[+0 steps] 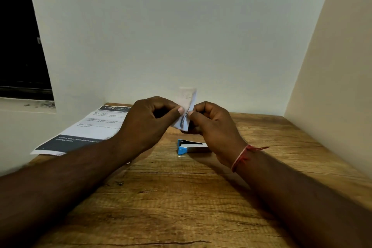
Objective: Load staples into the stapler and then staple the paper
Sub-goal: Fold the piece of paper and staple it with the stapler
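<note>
White and small, the packet [186, 106], likely the staples, is pinched from both sides: the left hand [149, 119] holds it with thumb and curled fingers, and the right hand [213, 125] does the same. Just below the fingers the blue stapler [191, 147] lies on the wooden table [181, 197]. Left of the fingers lies the paper [88, 127]. If they pull too hard, the packet may rip and staples could spill. The paper's top reads "1206"; the other words are too blurry.

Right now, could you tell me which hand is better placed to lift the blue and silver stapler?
Probably the right hand: it hangs above the blue and silver stapler, the left hand farther off; both pinch a white packet.
</note>
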